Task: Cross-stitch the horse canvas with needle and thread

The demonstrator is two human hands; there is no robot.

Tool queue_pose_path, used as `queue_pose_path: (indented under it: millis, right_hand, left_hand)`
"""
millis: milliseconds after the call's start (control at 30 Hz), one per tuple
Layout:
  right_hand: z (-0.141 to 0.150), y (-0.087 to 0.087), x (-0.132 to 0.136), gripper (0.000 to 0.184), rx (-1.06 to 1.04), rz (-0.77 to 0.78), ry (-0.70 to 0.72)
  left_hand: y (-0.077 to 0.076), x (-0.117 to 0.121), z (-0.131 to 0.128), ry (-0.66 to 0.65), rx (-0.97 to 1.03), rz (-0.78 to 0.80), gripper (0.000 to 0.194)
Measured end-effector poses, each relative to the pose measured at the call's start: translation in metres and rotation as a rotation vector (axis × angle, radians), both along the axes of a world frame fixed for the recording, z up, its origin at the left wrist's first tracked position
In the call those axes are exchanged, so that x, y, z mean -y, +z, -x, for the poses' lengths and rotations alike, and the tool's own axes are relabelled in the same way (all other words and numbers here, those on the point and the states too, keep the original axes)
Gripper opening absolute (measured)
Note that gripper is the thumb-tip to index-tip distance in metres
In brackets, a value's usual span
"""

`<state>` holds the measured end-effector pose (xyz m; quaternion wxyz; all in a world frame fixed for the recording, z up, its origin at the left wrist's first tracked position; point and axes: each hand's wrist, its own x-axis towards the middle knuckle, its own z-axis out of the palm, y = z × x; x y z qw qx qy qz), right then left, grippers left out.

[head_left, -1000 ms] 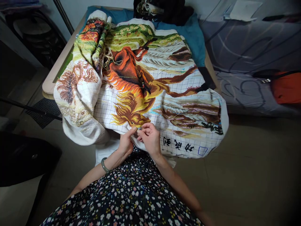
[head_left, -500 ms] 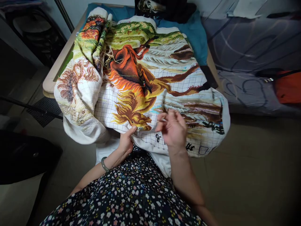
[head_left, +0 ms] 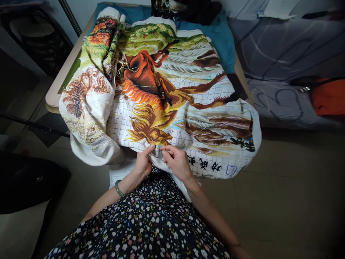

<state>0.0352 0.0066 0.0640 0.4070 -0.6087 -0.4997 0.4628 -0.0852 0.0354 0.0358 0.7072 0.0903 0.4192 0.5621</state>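
Note:
A large cross-stitch cloth (head_left: pixel 188 97) with orange and brown horses on a blue grid lies over the table and hangs toward my lap. My left hand (head_left: pixel 143 162) pinches the cloth's near edge just below a golden-brown horse head (head_left: pixel 151 133), thumb on top. My right hand (head_left: pixel 176 162) rests on the cloth right beside it, fingers curled and pinched on something too small to make out, perhaps a needle. Black stitched characters (head_left: pixel 207 165) run along the cloth's near edge to the right of my right hand.
The table's pale rim (head_left: pixel 58 90) shows at the left, a teal cloth (head_left: pixel 221 39) covers its far end. A grey-covered bed (head_left: pixel 291 54) with an orange item (head_left: pixel 329 97) stands at the right. A dark object (head_left: pixel 24 180) sits on the floor at left.
My right hand rose to the right away from the cloth edge half a second ago, then came back down beside my left hand. The left hand kept its pinch on the cloth.

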Motion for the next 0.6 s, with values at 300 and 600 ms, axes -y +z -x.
queue_pose_path:
  millis: [300,600]
  right_hand:
    - [0.0032,-0.0011,-0.0020,0.028,0.105,-0.058,-0.009]
    - [0.0030,0.0026,-0.0055,0.025,0.226,-0.126,-0.006]
  left_hand:
    - [-0.0015,-0.0007,-0.0001,0.014,0.020,0.019,0.055]
    - [-0.0023,-0.0008,-0.0002,0.021,0.014,0.022,0.053]
